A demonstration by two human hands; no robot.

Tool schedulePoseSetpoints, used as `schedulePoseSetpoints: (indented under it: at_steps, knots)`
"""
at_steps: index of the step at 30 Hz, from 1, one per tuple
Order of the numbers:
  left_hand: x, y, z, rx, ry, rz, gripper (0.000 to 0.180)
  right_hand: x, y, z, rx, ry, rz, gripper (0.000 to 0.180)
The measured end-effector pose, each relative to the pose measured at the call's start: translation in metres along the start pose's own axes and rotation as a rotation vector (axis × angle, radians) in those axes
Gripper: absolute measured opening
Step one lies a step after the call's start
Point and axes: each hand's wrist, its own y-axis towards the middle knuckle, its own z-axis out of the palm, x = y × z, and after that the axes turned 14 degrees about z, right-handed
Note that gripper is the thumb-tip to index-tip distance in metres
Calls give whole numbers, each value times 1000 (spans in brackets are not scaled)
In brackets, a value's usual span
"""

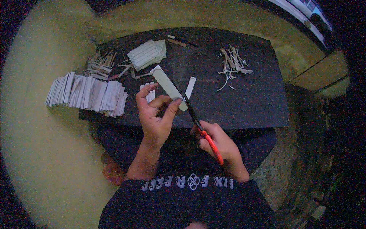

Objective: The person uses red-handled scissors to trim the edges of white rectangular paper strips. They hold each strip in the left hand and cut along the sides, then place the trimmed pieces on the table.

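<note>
Left hand (155,114) pinches a pale strip (167,87) pointing to eleven o'clock. Right hand (218,142) is closed around red-handled scissors (200,128), blades apparently at the strip's lower end.

Dim, grainy, tinted yellow-green. Brightest on the floor (34,126) at left; deep shadow under the board (244,103) and at right. Heavy fisheye bending, black vignette at corners. No glare; centre fairly sharp.
</note>
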Motion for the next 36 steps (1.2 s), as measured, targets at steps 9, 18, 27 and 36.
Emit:
schedulePoseSetpoints:
  at_steps: [9, 18, 27, 36]
  knots:
    - [-2, 2, -1, 7, 27, -29, 47, 1, -1, 1, -22, -16, 34, 30]
    - [-3, 3, 1, 40, 75, -65, 43, -4, 1, -1, -66, 8, 40, 28]
    - [7, 5, 0, 36, 16, -188, 46, -2, -1, -13, -225, 158, 150, 22]
    - [15, 3, 8, 44, -60, -198, 47, -44, 15, -32, -102, 752, 18, 41]
